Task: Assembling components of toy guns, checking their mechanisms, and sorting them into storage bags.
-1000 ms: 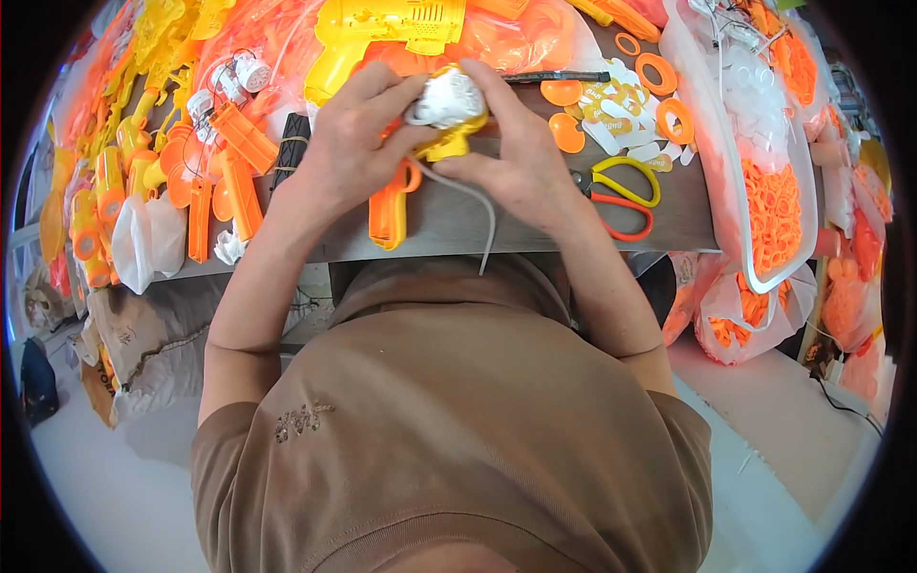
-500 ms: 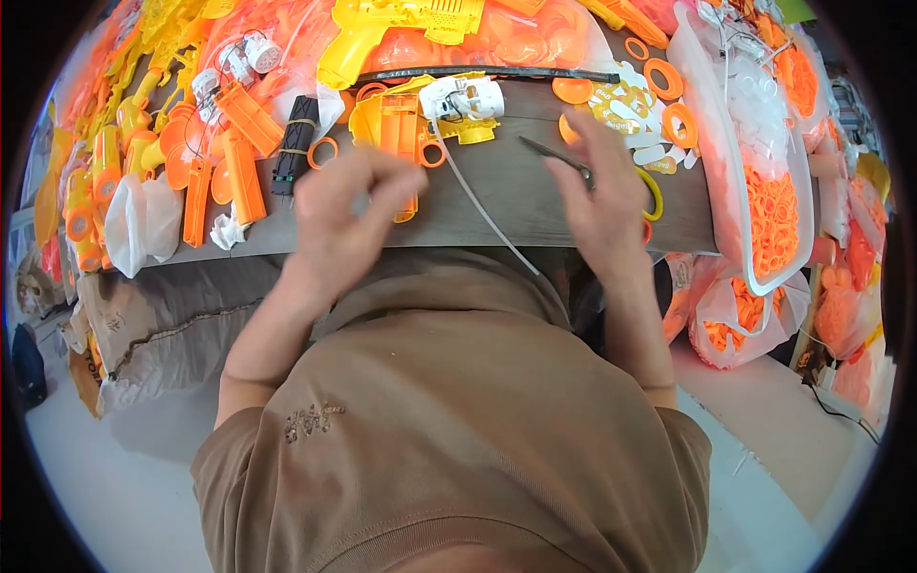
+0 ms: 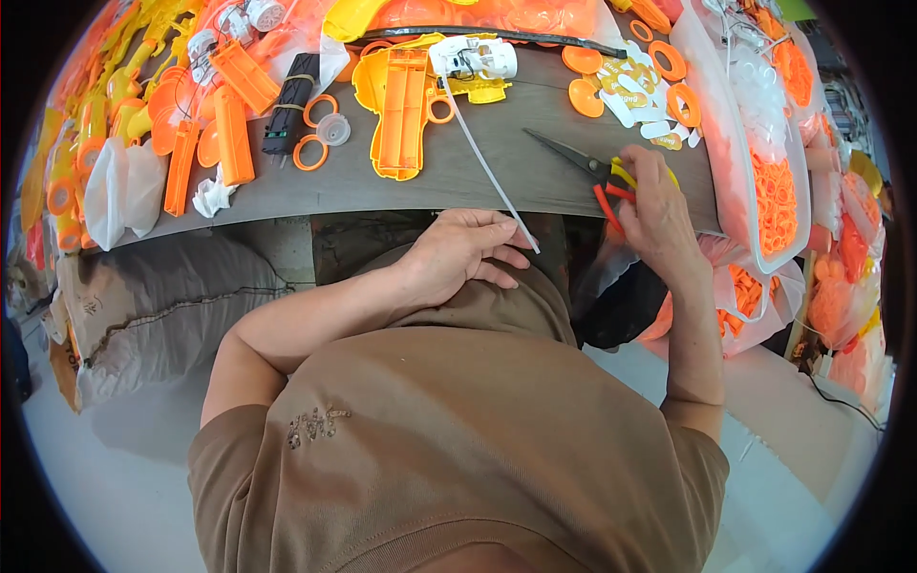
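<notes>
My right hand [image 3: 654, 215] is closed around the red and yellow handles of a pair of scissors [image 3: 597, 170], whose dark, parted blades point to the far left over the table. My left hand [image 3: 465, 250] is in front of the table edge with its fingers apart. Its thumb and fingertips are beside the lower end of a thin white tube [image 3: 487, 167]; I cannot tell whether they touch it. The tube runs up to a white motor unit [image 3: 475, 59] with wires, resting on a yellow toy gun shell [image 3: 375, 78]. An orange tray-like part [image 3: 399, 124] lies over the shell's handle.
A translucent round cap [image 3: 333, 129], orange rings [image 3: 310, 153] and a black wrapped pack [image 3: 290, 105] lie to the left, among orange and yellow parts. Sticker-like discs [image 3: 642, 86] lie at the far right. A plastic tub [image 3: 800, 205] of orange pieces stands at the right edge.
My right hand has closed on the scissors. My left hand has come down to the tube's free end. The translucent cap now shows beside the orange rings. The view has shifted slightly.
</notes>
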`<state>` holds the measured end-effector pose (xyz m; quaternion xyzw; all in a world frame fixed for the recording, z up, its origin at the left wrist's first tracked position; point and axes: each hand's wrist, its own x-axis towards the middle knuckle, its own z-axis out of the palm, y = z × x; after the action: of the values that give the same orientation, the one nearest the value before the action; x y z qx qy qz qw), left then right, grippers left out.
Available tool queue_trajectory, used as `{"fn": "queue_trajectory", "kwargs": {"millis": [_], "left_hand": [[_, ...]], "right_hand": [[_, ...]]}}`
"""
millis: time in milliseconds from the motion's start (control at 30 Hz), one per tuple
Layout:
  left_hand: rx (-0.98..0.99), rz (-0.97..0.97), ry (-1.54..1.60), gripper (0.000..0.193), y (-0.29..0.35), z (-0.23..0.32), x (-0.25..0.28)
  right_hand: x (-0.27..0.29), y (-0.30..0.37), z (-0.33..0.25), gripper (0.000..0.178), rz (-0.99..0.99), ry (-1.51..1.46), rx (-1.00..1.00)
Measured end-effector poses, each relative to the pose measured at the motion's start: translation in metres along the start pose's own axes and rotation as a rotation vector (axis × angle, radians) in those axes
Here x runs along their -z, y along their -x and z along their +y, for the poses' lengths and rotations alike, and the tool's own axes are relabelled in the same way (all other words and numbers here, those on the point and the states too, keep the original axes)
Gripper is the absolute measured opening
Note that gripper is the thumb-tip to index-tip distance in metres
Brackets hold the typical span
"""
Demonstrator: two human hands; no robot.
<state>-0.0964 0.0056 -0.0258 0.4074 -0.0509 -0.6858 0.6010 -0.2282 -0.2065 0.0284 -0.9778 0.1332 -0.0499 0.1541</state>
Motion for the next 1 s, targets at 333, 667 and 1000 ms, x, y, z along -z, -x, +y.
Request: {"fn": "queue_trajectory", "kwargs": {"millis": [333,667,1000], "left_hand": [[0.063,-0.032,0.168,0.020,0.000,-0.002,0.003],[-0.034,-0.011,-0.033,0.030,0.023,-0.001,0.017],[-0.085,-0.034,0.075,0.036,0.026,0.001,0.021]], "right_hand": [[-0.015,0.055,-0.035,0.048,-0.022,-0.900,-0.521],[-0.046,0.057,-0.060,0.094,-0.474,-1.119,-0.292],[-0.062,0.041,-0.073,0.082,-0.428,-1.075,-0.267]]}}
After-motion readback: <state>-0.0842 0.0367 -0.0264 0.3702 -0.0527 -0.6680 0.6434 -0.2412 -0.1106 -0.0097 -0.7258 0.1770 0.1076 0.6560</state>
